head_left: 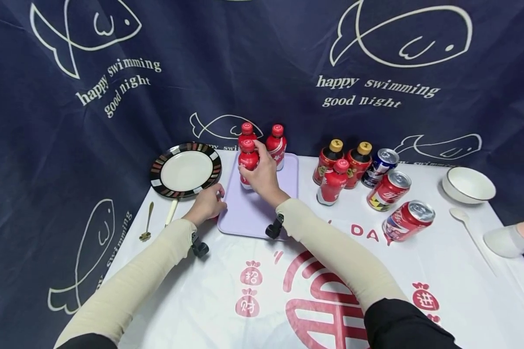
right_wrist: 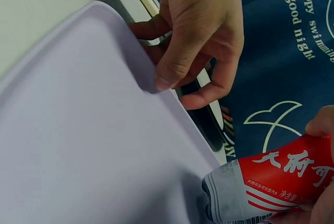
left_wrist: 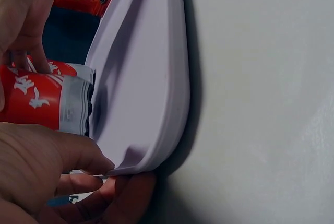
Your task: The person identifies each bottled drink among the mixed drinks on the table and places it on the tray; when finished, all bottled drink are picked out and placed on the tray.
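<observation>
A lavender tray [head_left: 253, 218] lies on the table. My left hand [head_left: 208, 202] pinches its left rim; in the right wrist view the thumb [right_wrist: 175, 67] is over the inner side and the other fingers are outside. My right hand [head_left: 266, 175] grips a red cola bottle [head_left: 247, 160], upright, its base close over or on the tray in the head view. White lettering and a silvery lower part show on this bottle [right_wrist: 282, 182] in the right wrist view. Behind it, two similar red bottles, one at the left [head_left: 246, 129] and one at the right [head_left: 277, 143], stand near the tray's back edge.
A dark-rimmed plate [head_left: 185, 170] is at the back left, with a small gold-coloured spoon [head_left: 147, 224] nearby. Right of the tray stand yellow-capped bottles [head_left: 357, 165], another red bottle [head_left: 333, 183] and several cans [head_left: 388, 190]. Farther right are a white bowl [head_left: 469, 186], a spoon [head_left: 467, 228] and a pink-topped white container [head_left: 508, 240].
</observation>
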Demonstrator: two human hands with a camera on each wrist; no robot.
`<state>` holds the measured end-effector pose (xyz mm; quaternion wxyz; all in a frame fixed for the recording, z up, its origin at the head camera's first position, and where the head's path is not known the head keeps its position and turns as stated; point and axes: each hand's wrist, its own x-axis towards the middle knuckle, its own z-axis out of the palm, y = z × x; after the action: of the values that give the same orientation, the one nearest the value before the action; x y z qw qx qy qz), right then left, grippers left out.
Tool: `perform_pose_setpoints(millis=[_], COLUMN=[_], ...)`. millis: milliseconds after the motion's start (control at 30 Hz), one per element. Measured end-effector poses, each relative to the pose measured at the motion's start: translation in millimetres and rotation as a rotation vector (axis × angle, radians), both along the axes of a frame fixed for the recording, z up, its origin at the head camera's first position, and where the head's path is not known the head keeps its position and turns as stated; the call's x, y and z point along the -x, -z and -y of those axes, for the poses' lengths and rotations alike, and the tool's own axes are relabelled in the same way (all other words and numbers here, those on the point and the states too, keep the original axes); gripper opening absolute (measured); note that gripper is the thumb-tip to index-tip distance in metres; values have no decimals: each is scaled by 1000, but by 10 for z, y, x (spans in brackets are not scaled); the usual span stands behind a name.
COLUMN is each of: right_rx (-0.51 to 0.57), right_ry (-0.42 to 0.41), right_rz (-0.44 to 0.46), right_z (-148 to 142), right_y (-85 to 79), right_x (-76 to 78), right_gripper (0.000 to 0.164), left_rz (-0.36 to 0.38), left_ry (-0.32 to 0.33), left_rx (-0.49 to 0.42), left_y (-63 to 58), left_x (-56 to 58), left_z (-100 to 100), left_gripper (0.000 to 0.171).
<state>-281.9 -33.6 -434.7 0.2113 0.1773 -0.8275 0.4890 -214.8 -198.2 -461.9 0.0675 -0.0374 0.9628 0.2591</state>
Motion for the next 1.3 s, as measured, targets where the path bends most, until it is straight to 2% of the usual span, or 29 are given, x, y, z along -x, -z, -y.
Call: perform_pose_setpoints(millis=[200, 300, 400, 767, 900, 1100, 1300], right_rx=[-9, -5, -5, -4, -17, 0, 15], right_ry=[5, -14, -23, -70, -79, -106, -106], right_rz=[18, 16, 6, -85, -78, -52, -138], right_z=[66, 112, 134, 171, 170, 66, -291], right_y=[48, 68, 100, 178, 174, 97, -60], right_x=[-3, 2, -2, 21, 15, -59, -288], right_gripper=[72, 72, 71, 74, 77, 90, 82], left_rz=[-2, -28, -46, -34, -34, -37, 2], left_ry=[23, 19, 23, 17, 13, 12, -17], left_rx=[-18, -4, 0, -15, -17, -25, -61], left_y=[16, 7, 16, 18, 26, 25, 40], left_x=[-1, -2, -6, -7, 0, 13, -7], left_z=[4, 26, 28, 36, 44, 40, 45], left_gripper=[25, 25, 25, 26, 25, 25, 26])
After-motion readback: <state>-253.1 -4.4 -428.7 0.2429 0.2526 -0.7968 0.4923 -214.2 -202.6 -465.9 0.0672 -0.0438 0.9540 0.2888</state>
